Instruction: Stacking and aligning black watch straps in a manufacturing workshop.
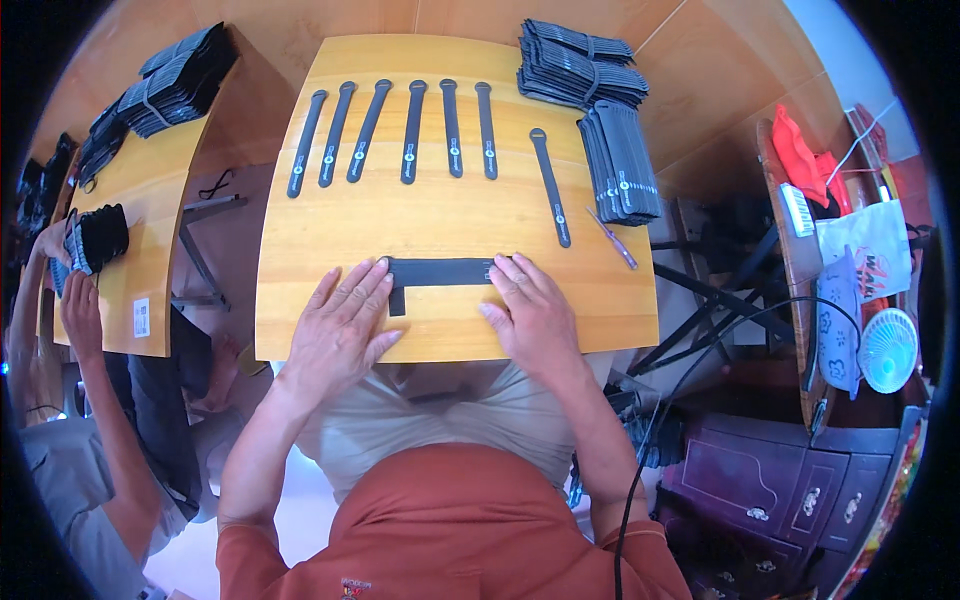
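Note:
A wide black fabric strip lies across the near part of the wooden table, with a short narrow black piece hanging down at its left end. My left hand presses the strip's left end with flat, stretched fingers. At the right end, the fingertips of my right hand rest on it, fingers extended. Beyond lie several black straps with slotted heads in a row, such as this strap. One separate strap lies slanted to the right, beside a thin purple-handled tool.
Bundled black straps and another strap stack occupy the table's far right corner. At left, a co-worker's hands handle black straps at a second table. A side shelf on the right holds a small fan; a black cable runs nearby.

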Tool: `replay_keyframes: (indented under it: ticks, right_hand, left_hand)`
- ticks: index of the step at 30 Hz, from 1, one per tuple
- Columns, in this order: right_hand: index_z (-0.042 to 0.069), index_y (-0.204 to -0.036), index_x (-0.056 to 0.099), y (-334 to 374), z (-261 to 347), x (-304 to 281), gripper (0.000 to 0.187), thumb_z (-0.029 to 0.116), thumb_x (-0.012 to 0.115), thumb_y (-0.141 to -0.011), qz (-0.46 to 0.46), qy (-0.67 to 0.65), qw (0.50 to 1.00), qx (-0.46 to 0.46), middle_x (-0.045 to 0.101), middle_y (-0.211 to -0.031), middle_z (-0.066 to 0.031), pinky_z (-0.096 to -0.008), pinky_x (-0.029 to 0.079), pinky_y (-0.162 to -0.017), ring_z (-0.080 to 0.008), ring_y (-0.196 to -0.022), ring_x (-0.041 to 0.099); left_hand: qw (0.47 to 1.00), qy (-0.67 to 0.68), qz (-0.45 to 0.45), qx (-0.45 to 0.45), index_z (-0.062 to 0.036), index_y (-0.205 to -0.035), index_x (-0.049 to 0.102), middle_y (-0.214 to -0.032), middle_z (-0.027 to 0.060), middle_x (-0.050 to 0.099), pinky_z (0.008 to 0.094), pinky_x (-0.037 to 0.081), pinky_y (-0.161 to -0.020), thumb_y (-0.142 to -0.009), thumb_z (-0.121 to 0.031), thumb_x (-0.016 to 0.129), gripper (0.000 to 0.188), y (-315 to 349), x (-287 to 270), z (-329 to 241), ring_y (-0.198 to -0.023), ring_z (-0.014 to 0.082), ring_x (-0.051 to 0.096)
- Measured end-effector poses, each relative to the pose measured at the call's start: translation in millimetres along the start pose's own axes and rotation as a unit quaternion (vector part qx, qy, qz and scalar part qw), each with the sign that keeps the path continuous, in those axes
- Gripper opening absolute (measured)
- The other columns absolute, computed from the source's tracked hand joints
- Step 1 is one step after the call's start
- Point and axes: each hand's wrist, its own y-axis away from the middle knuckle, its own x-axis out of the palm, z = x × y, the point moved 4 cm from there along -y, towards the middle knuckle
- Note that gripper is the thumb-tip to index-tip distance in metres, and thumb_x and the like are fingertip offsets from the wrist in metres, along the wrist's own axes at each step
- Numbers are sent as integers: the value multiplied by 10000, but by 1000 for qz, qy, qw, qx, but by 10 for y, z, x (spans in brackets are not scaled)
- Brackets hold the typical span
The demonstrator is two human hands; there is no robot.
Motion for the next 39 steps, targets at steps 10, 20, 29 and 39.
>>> replay_keyframes:
  ticks: [10,20,29,39]
  right_hand:
    - [18,-1110,699,-556,-609,-188,227,198,676,-973,-52,187,959,205,707,-1031,-176,-475,581,-827,-362,-1016,693]
    - [-41,-975,709,-742,-762,-313,202,147,650,-935,26,158,950,268,735,-979,-267,-509,591,-816,-435,-954,732]
    - [-5,-992,698,-123,69,-675,149,18,673,-847,-240,-4,967,84,704,-924,-226,-467,583,-748,-398,-856,706]
    - [40,-1088,720,322,593,-524,350,-84,708,-761,-160,-155,965,-140,688,-1151,-182,-394,590,-733,-318,-866,696]
  left_hand:
    - [995,69,-58,-31,55,-1394,593,-1534,186,536,480,313,-1252,-969,-304,701,567,31,-35,58,-1473,327,458]
    - [984,136,-114,-32,66,-1264,680,-1407,216,630,480,402,-1192,-920,-233,759,462,68,-97,91,-1390,385,535]
    - [943,243,-211,-81,35,-1301,669,-1303,187,698,402,582,-969,-925,-135,776,427,268,-68,36,-1156,305,701]
    - [651,722,-78,-221,29,-1331,627,-1149,147,736,272,609,-804,-1048,-177,671,353,313,-204,-356,-898,138,720]
